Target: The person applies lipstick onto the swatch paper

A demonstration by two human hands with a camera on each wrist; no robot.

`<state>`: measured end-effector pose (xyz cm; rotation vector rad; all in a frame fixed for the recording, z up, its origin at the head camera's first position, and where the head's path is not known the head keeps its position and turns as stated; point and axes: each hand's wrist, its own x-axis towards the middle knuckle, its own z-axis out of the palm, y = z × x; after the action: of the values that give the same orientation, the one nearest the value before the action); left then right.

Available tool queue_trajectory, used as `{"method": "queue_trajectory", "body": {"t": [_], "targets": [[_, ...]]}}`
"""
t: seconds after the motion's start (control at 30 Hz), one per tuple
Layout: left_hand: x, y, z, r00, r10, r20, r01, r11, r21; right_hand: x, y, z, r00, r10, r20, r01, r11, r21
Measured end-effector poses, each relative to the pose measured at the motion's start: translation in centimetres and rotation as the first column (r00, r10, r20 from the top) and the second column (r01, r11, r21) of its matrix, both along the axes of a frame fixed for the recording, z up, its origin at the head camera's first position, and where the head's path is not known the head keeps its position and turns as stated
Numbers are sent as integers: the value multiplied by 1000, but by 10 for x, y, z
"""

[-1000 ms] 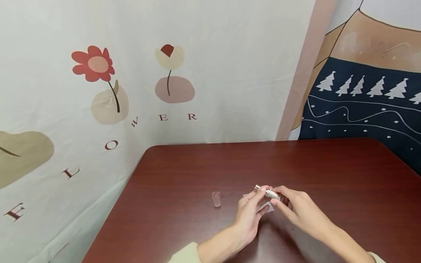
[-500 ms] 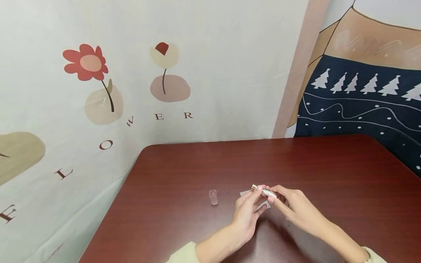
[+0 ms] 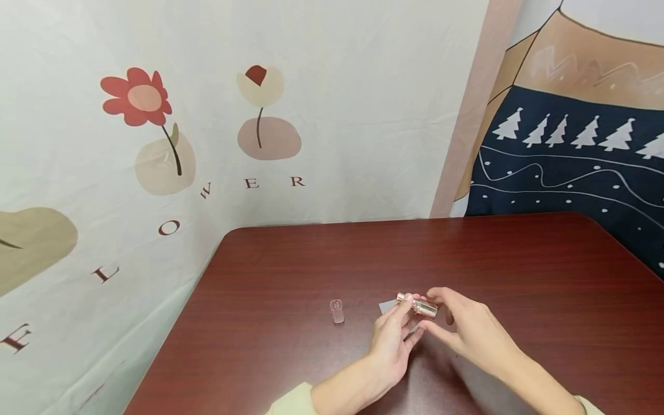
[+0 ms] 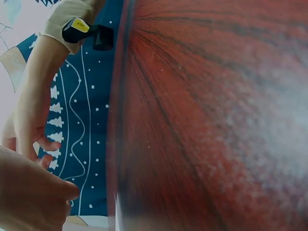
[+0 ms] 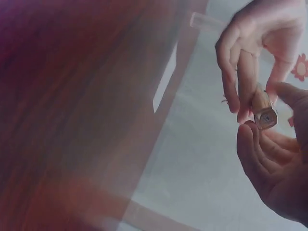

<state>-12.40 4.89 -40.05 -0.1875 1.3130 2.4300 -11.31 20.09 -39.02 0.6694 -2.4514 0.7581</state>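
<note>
My left hand (image 3: pixel 389 346) pinches a small shiny gold-and-silver cosmetic tube (image 3: pixel 426 308) between thumb and fingers, over the table. The tube lies tilted, its wider end toward my right hand (image 3: pixel 469 328). In the right wrist view the squarish end of the tube (image 5: pixel 266 118) faces the camera, with the left hand (image 5: pixel 248 72) around its far part. The right thumb and fingers are spread either side of that end, with a gap showing around it. A clear cap-like piece (image 3: pixel 337 311) stands on the table to the left of the hands.
A white card (image 3: pixel 386 306) lies on the dark red wooden table (image 3: pixel 290 265), partly hidden by the left hand. A flower-printed curtain (image 3: pixel 363 115) hangs behind the table, and a navy tree-patterned cloth (image 3: pixel 560 167) hangs at the right.
The right fingers have come away from the tube's wider end, baring more of it. The left hand keeps its hold on the tube. The view has shifted slightly.
</note>
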Motion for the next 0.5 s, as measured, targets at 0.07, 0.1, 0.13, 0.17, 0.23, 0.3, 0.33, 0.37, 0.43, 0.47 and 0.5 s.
{"method": "queue_trajectory", "body": {"t": [0.07,0.1,0.13,0.17,0.23,0.3,0.33,0.37,0.43,0.47,0.5], "targets": [[0,0,0,1000,9,6,-9,1000,4,-1,-1,-1,996,14,-85,-12,1000,28],[0,0,1,1000,12,9,-12,1000,3,-1,-1,-1,994,25,-102,-23,999,29],[0,0,1,1000,17,13,-17,1000,0,-1,-2,-2,993,38,-116,-35,999,25],[1,0,1,1000,19,16,-18,1000,-4,-1,-2,-2,991,48,-124,-47,999,14],[1,0,1,1000,23,21,-23,1000,-10,0,-3,-3,991,62,-122,-64,998,-18],[2,0,1,999,26,27,-26,1000,-9,1,-4,-5,991,68,-113,-73,997,-39],[2,0,1,999,27,28,-26,1000,-8,1,-4,-5,992,69,-107,-75,996,-48],[2,0,1,999,27,30,-27,1000,-6,1,-4,-5,993,69,-101,-74,996,-53],[2,1,1,999,34,35,-34,999,-1,1,-4,-5,994,66,-86,-72,995,-63],[2,1,1,999,36,37,-36,999,1,1,-4,-6,994,67,-81,-72,995,-66],[2,2,1,998,42,38,-42,999,3,1,-4,-6,995,67,-76,-72,995,-68]]}}
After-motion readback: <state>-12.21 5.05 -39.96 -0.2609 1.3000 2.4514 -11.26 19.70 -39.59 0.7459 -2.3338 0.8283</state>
